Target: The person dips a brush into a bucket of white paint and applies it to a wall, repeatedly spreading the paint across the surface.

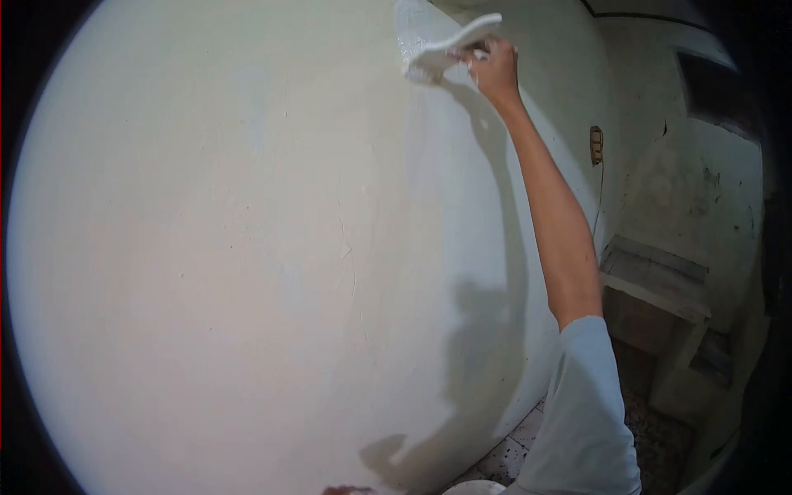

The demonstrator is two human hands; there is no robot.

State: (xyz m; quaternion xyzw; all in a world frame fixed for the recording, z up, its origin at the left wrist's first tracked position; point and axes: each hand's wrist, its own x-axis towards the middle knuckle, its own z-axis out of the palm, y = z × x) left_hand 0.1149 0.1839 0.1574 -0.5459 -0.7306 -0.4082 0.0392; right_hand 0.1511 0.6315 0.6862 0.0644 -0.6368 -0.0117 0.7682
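Note:
High on the wall, my right hand (495, 73) is wrapped round the handle of a wide white paintbrush (450, 51). The brush's bristles meet the wall (247, 206), beside a wet, shiny white patch of paint (412, 33). Below it, a whiter band runs down next to the duller cream surface. Only a sliver of my left hand (337, 491) shows at the bottom edge, close to the wall; its fingers and anything in them are out of sight. A white round rim (474, 488), seemingly of a container, peeks in beside my light sleeve.
An electrical socket (596, 146) with a hanging cord sits on the wall to the right. Further right is a raised concrete ledge (656, 276) and a dark opening (718, 91). Spotted floor tiles (505, 458) lie along the wall's foot. Fine cracks mark the wall's middle.

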